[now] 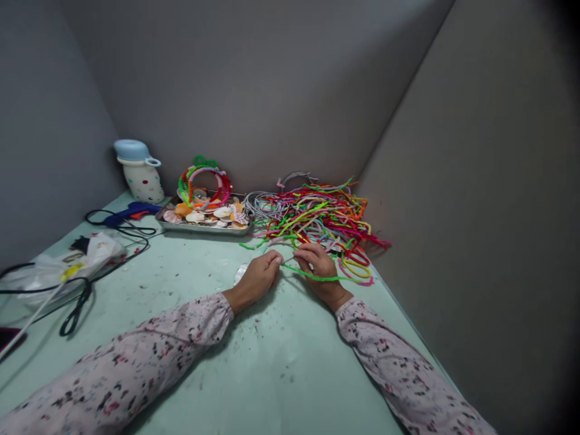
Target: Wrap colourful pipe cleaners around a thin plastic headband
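My left hand [259,277] is closed in a pinch, thumb on top, at the end of a green pipe cleaner [333,279]. That pipe cleaner stretches to the right past my right hand [321,273]. A thin grey wire [288,260] spans the small gap between my two hands, and the right fingers are pinched on it. Part of the wire is hidden inside both grips. Just behind my hands lies a tangled heap of coloured pipe cleaners [317,217]. A small shiny silvery piece [240,273] rests beside my left hand.
A metal tray [203,229] holds seashells, with pipe-cleaner-wrapped hoops [182,184] standing on them. Grey wire hoops [261,205] lie by the heap. Further left are a lidded cup [142,181], a blue glue gun [131,210], black cables [136,251] and a plastic bag [102,251]. Walls enclose the table.
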Motion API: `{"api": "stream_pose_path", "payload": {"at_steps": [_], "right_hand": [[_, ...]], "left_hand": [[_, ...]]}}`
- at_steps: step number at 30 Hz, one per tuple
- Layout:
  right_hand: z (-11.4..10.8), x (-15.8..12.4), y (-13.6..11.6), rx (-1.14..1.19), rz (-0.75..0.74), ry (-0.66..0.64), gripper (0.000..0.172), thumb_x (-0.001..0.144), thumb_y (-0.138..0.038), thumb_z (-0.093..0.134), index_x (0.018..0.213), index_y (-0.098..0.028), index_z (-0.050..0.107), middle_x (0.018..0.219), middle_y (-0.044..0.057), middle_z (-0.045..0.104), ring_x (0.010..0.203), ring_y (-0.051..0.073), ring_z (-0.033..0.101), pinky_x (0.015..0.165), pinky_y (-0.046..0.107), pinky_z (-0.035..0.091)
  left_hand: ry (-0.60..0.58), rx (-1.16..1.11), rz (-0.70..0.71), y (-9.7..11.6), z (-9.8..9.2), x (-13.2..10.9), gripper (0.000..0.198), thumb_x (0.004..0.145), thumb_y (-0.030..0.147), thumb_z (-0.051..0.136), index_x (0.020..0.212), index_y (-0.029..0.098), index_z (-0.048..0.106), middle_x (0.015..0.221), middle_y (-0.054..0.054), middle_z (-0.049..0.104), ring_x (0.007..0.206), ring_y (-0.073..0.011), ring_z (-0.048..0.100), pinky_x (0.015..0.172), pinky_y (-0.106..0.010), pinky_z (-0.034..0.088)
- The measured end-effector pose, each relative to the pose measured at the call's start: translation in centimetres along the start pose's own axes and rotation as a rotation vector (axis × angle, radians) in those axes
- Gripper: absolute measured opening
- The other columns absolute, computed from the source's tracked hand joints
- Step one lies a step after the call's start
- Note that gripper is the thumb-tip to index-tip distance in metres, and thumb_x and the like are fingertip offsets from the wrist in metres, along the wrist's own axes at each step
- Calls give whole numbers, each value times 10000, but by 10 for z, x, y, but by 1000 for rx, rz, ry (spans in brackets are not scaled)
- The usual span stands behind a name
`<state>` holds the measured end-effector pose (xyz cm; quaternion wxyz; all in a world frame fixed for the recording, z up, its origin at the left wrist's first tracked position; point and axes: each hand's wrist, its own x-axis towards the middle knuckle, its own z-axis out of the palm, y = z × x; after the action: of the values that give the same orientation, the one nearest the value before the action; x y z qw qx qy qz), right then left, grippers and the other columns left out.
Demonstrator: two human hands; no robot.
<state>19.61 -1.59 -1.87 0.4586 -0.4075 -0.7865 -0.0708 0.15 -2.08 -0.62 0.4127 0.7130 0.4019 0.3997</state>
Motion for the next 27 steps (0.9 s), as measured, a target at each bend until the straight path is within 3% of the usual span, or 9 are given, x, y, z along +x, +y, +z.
{"api": "stream_pose_path", "payload": {"at_steps": [7, 18, 27], "right_hand": [[-1, 1, 1, 30, -6, -7, 161, 902, -233, 550, 991, -248, 683, 990, 63, 630, 944, 178, 615, 830, 336, 537], [-1, 2, 2, 11, -87, -2, 151, 891, -218, 559, 972, -235, 685, 973, 71, 634, 911, 178, 623, 787, 318, 551], [-2, 1, 1, 16, -46, -48, 161, 877, -213, 581, 1005, -243, 674, 1017, 67, 632, 945, 179, 618, 817, 315, 539]], "left_hand": [[-10, -62, -8, -2, 1, 1, 246, 909, 351, 375, 865, 202, 566, 548, 55, 484, 488, -120, 477, 525, -238, 368], [-92, -98, -70, -7, 0, 5, 289, 901, 367, 376, 704, 187, 487, 488, 53, 474, 474, -117, 451, 524, -241, 351], [-107, -43, -67, -7, -1, 4, 312, 901, 373, 358, 684, 189, 487, 484, 39, 505, 504, -131, 465, 560, -255, 355]]}}
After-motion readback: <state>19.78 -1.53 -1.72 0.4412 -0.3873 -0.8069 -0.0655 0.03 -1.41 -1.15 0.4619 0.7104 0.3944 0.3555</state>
